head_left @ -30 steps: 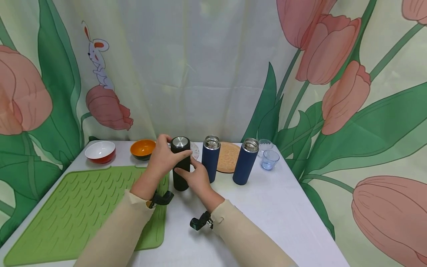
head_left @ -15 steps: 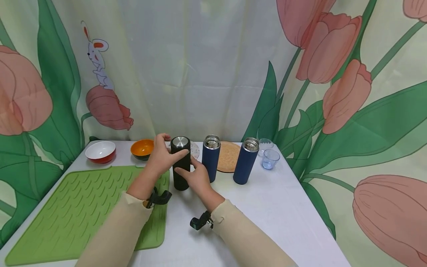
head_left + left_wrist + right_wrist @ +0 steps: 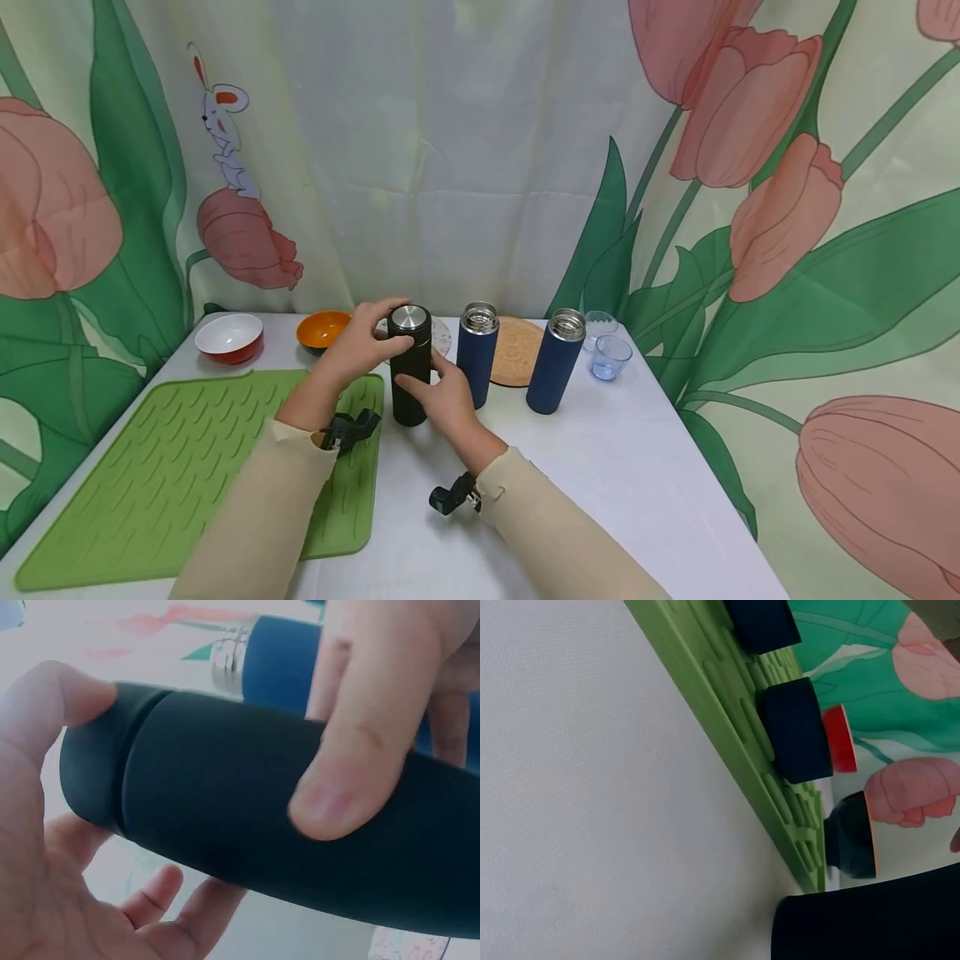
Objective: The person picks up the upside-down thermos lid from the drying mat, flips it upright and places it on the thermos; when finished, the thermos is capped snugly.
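Bottle [image 3: 409, 367] black, standing on table [image 3: 600, 467] by green mat [image 3: 187, 467] | left hand [image 3: 360, 350] curled round lid [image 3: 408, 321], right hand [image 3: 442, 400] gripping body | risk: could tip into blue bottle [image 3: 477, 354] if twisted too hard (open top, just beside) | change: left fingers now further over lid than half a second ago

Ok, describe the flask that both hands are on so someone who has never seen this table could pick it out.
On the white table, look just past the right edge of the green mat to a row of three upright flasks. It is the leftmost one, the black flask, gripped by the left hand and the right hand. Unlike the two open blue flasks, it is capped.
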`<state>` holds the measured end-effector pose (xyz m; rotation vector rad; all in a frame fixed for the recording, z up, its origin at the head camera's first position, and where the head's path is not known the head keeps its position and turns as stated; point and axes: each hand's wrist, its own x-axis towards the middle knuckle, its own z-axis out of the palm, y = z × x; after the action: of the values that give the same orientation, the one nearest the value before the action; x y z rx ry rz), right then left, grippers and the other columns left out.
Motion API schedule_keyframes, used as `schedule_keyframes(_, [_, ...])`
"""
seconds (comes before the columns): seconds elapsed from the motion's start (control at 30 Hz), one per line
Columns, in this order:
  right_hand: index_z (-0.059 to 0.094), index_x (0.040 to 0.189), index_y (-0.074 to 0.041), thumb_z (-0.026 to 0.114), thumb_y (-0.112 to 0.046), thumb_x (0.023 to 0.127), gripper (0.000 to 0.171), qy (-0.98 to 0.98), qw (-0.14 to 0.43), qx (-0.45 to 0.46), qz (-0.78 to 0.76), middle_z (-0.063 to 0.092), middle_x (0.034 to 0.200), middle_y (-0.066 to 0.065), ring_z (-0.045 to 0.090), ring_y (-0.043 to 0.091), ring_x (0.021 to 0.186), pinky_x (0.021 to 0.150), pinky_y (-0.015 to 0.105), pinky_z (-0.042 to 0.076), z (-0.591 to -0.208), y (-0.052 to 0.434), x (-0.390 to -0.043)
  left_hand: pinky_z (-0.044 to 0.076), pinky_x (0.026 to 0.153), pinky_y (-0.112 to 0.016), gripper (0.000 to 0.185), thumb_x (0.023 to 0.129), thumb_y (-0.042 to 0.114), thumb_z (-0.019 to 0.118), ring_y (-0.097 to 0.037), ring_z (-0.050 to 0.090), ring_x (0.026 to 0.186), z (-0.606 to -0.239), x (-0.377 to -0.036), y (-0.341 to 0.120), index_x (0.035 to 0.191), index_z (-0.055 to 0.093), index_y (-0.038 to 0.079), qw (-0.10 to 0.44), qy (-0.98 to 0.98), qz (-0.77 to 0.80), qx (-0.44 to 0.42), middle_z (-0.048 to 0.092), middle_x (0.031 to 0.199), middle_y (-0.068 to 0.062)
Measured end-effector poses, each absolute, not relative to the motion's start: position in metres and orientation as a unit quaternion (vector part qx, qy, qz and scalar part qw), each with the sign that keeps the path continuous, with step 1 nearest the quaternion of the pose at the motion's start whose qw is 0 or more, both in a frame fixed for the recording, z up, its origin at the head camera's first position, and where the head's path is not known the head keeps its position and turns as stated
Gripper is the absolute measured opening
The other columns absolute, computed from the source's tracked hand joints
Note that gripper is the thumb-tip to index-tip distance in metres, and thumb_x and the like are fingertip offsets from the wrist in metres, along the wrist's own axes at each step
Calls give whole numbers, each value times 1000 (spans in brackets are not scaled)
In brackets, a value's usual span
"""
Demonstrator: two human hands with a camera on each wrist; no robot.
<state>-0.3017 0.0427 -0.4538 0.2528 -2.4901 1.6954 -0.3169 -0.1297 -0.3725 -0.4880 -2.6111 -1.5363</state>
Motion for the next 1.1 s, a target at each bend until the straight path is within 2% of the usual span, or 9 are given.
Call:
schedule_keyframes(0.07, [64, 143, -41, 83, -46, 91, 55, -823, 59, 82, 560, 72, 134, 1, 65, 23, 130, 110, 54, 52, -453, 43, -302, 54, 104, -60, 84, 96, 41, 76, -45, 58, 128, -370, -316, -124, 162, 33, 13, 45, -858, -496, -128, 33, 159, -24])
schedule_keyframes(0.17, [66, 139, -41, 83, -46, 91, 51, -825, 61, 83, 556, 72, 133, 1, 65, 22, 130, 110, 54, 52, -454, 43, -301, 53, 99, -55, 96, 85, 60, 82, -40, 56, 120, -369, -309, -108, 150, 34, 7, 95, -872, -477, -50, 44, 146, -22])
schedule_keyframes(0.3, [68, 137, -39, 83, -45, 91, 49, -827, 66, 86, 552, 73, 131, 0, 65, 22, 130, 110, 54, 51, -453, 43, -301, 52, 87, -50, 93, 80, 69, 82, -37, 57, 108, -372, -304, -97, 134, 40, 5, 144, -880, -452, -8, 48, 129, -20])
schedule_keyframes(0.43, [68, 139, -39, 84, -45, 90, 52, -826, 63, 84, 554, 73, 130, 1, 66, 21, 128, 109, 52, 53, -452, 42, -301, 55, 92, -51, 80, 87, 60, 80, -37, 59, 111, -372, -309, -111, 140, 46, 11, 115, -879, -459, -65, 48, 138, -19])
schedule_keyframes(0.63, [67, 139, -37, 84, -46, 90, 52, -821, 62, 78, 563, 73, 129, 2, 68, 22, 123, 105, 52, 55, -453, 42, -301, 54, 106, -59, 62, 100, 33, 75, -41, 58, 128, -365, -320, -136, 152, 52, 11, 29, -851, -486, -195, 49, 154, -19])
schedule_keyframes(0.73, [67, 140, -38, 83, -46, 91, 53, -823, 58, 80, 560, 73, 130, 2, 67, 22, 125, 107, 52, 54, -454, 43, -301, 53, 105, -57, 73, 97, 45, 76, -41, 59, 126, -364, -317, -130, 153, 46, 8, 37, -870, -465, -158, 47, 152, -20])
schedule_keyframes(0.87, [68, 139, -37, 84, -46, 90, 53, -826, 60, 80, 554, 73, 131, 2, 66, 22, 127, 107, 51, 54, -453, 44, -300, 54, 94, -51, 94, 82, 65, 82, -38, 59, 115, -367, -307, -107, 142, 42, 5, 97, -891, -440, -54, 50, 136, -20])
schedule_keyframes(0.97, [69, 138, -36, 85, -46, 89, 52, -829, 64, 79, 549, 74, 130, 2, 66, 22, 127, 105, 50, 55, -452, 44, -302, 54, 88, -51, 89, 81, 65, 84, -38, 59, 110, -368, -304, -99, 133, 44, 4, 137, -891, -432, -30, 52, 128, -20])
schedule_keyframes(1.1, [69, 138, -37, 84, -45, 89, 52, -832, 60, 77, 546, 73, 129, 2, 66, 22, 125, 106, 50, 55, -452, 45, -303, 56, 91, -52, 76, 87, 57, 83, -39, 59, 115, -367, -308, -110, 134, 49, 9, 106, -891, -435, -76, 49, 137, -20])
